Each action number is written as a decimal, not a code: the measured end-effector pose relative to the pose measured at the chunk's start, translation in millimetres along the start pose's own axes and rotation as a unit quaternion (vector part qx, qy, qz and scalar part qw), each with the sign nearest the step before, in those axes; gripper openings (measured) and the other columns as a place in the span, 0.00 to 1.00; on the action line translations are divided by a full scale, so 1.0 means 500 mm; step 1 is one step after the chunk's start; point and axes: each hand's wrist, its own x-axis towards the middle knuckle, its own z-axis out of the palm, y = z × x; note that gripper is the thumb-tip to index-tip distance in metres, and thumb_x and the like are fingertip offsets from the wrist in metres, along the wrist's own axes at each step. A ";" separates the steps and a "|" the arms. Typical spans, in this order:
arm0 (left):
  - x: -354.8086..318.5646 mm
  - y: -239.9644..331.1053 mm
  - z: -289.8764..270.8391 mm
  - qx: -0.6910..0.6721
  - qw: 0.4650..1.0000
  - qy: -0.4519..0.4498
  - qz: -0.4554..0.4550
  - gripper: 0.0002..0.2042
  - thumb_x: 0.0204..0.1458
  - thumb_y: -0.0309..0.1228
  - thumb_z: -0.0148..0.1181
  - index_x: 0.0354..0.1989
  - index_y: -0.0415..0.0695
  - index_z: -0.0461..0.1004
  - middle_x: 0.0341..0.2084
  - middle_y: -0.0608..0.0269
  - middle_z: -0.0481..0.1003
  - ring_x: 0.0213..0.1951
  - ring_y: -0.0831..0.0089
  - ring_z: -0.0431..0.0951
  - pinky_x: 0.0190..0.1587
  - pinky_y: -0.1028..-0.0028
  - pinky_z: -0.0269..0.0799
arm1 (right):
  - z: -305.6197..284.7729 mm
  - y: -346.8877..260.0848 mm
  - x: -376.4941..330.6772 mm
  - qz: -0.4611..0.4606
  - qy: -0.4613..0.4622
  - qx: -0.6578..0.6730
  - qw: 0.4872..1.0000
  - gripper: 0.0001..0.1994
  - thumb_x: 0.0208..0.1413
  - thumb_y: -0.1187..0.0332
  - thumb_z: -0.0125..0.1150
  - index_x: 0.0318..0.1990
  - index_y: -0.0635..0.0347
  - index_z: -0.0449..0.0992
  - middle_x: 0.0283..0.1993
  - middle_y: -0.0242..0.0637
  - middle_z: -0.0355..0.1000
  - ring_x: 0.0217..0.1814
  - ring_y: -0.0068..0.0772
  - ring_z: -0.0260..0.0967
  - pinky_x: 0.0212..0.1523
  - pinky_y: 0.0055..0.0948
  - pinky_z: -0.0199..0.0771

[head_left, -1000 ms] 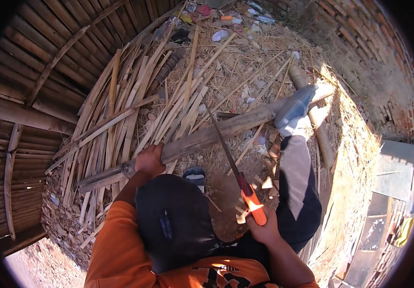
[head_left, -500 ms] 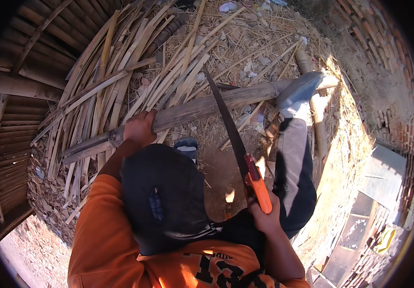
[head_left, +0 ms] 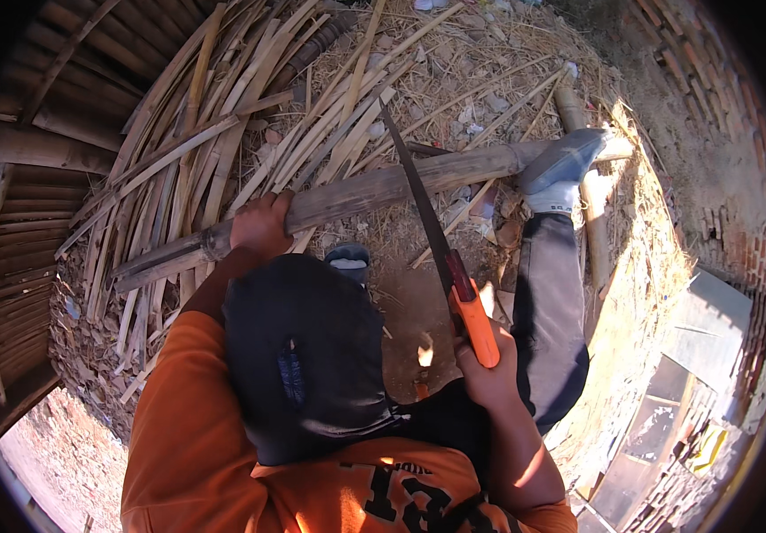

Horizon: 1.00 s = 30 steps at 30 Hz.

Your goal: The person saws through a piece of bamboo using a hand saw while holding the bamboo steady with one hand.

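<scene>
A heap of split bamboo strips (head_left: 223,151) covers the straw-strewn ground (head_left: 489,80) toward its far left. Across the ground lies a thick bamboo pole (head_left: 374,191), its right end pinned under a grey shoe (head_left: 565,160). The left hand (head_left: 260,226) is closed over the pole near its left end, fingers wrapped around the top. The right hand (head_left: 489,377) grips the orange handle of a saw (head_left: 440,258), whose dark blade slants up and rests across the pole's middle, between hand and shoe.
</scene>
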 end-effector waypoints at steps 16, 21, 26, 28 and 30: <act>-0.003 -0.005 0.020 -0.006 1.000 0.014 0.002 0.39 0.41 0.35 0.74 0.67 0.55 0.68 0.55 0.59 0.75 0.58 0.53 0.78 0.59 0.51 0.74 | 0.006 -0.017 -0.038 0.000 0.012 -0.006 1.000 0.14 0.51 0.75 0.65 0.47 0.67 0.79 0.31 0.39 0.76 0.32 0.28 0.77 0.40 0.31 0.78; 0.008 -0.002 0.022 -0.010 1.000 -0.005 0.001 0.39 0.41 0.36 0.74 0.67 0.55 0.68 0.55 0.59 0.75 0.58 0.54 0.77 0.60 0.52 0.74 | 0.072 -0.013 0.135 -0.006 0.024 -0.003 1.000 0.12 0.54 0.72 0.65 0.45 0.66 0.78 0.31 0.39 0.76 0.32 0.30 0.74 0.38 0.35 0.75; 0.009 -0.018 0.011 -0.023 0.999 -0.029 0.008 0.39 0.42 0.35 0.74 0.68 0.55 0.67 0.55 0.59 0.75 0.58 0.53 0.77 0.60 0.51 0.73 | -0.006 -0.014 0.044 0.103 0.000 0.071 0.992 0.16 0.55 0.73 0.64 0.51 0.64 0.80 0.33 0.35 0.77 0.37 0.24 0.75 0.42 0.28 0.76; 0.005 -0.003 0.009 -0.005 1.000 -0.007 0.005 0.41 0.39 0.35 0.74 0.68 0.54 0.68 0.54 0.57 0.75 0.57 0.53 0.78 0.59 0.51 0.74 | -0.028 -0.013 -0.058 0.041 -0.001 0.054 0.998 0.16 0.60 0.75 0.57 0.54 0.71 0.78 0.34 0.27 0.73 0.32 0.15 0.67 0.36 0.20 0.69; -0.003 0.000 0.016 0.005 1.000 0.013 0.001 0.41 0.39 0.35 0.75 0.68 0.54 0.68 0.54 0.57 0.75 0.57 0.53 0.78 0.59 0.51 0.74 | -0.025 -0.001 -0.081 0.006 -0.004 0.037 0.999 0.18 0.59 0.75 0.57 0.56 0.71 0.77 0.35 0.28 0.73 0.31 0.15 0.67 0.36 0.19 0.69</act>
